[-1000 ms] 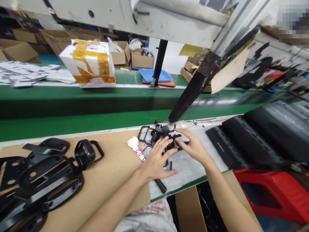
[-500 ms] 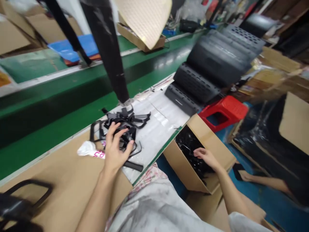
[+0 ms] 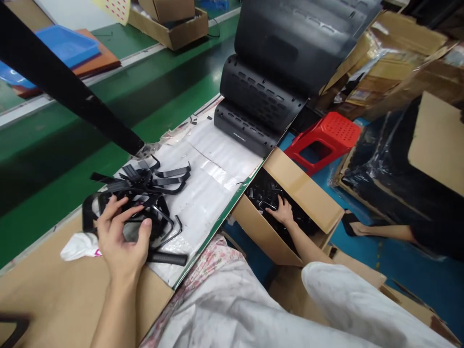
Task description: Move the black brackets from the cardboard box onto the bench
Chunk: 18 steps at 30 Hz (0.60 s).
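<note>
Factory line: green conveyor belt (image 3: 72, 145) behind the counter (image 3: 217, 159), whose near part is covered in clear film, with a brown cardboard sheet (image 3: 47, 295) at its left end. Stacked black perforated panels (image 3: 261, 96) sit at the far right end of the counter; a red stool (image 3: 322, 140) stands on the blue floor beyond.

Left hand (image 3: 121, 237) rests on the pile of black plastic brackets (image 3: 145, 193) on the film, fingers curled around one looped piece, thumb pressed against its rim; closed on it loosely, not lifted clear. A white wrapper (image 3: 78, 246) lies just beside the wrist, a black rod (image 3: 166, 258) at the near edge of the counter.

Change over the last second: the right hand (image 3: 281, 212) has left the pile, where both hands were together, and now sits down inside the open cardboard box (image 3: 304, 193) beside the counter, among black parts (image 3: 268, 195). Fingers spread over the parts; whether it grips one cannot be told. The view has swung right with it.

Judgement: the work has split, the left steadying the counter pile while the right gets at the stock in the box.

Another person's foot and lower leg (image 3: 377, 232) lie on the floor at right.
</note>
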### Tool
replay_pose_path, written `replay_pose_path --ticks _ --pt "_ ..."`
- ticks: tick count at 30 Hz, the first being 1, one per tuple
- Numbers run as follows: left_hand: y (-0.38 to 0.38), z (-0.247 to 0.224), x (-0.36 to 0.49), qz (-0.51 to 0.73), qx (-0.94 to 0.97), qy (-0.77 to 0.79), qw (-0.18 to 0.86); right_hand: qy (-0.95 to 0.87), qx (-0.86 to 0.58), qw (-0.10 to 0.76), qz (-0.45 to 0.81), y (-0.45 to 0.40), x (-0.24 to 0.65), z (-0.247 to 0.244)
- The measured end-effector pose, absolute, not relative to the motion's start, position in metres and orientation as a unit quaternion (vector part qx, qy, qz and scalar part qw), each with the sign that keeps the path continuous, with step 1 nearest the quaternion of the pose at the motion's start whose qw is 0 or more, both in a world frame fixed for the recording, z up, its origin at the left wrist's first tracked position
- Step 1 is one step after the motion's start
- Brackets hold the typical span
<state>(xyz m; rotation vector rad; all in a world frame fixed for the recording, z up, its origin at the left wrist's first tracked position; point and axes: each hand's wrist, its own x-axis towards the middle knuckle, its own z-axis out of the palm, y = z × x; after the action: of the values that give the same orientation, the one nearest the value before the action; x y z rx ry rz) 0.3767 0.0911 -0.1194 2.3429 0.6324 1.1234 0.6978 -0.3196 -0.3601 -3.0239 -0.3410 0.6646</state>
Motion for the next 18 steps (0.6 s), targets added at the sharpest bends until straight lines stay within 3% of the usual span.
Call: replay_pose_path --ticks 9,18 --pt "0.090 -0.119 0.378 0.387 0.858 0.255 0.221 -0.229 -0.941 -0.094 0.231 -0.286 0.772 -0.380" --pt "0.093 -0.120 0.381 0.406 0.858 0.249 0.193 -0.310 -0.914 -0.121 0.233 -0.276 0.756 -0.388"
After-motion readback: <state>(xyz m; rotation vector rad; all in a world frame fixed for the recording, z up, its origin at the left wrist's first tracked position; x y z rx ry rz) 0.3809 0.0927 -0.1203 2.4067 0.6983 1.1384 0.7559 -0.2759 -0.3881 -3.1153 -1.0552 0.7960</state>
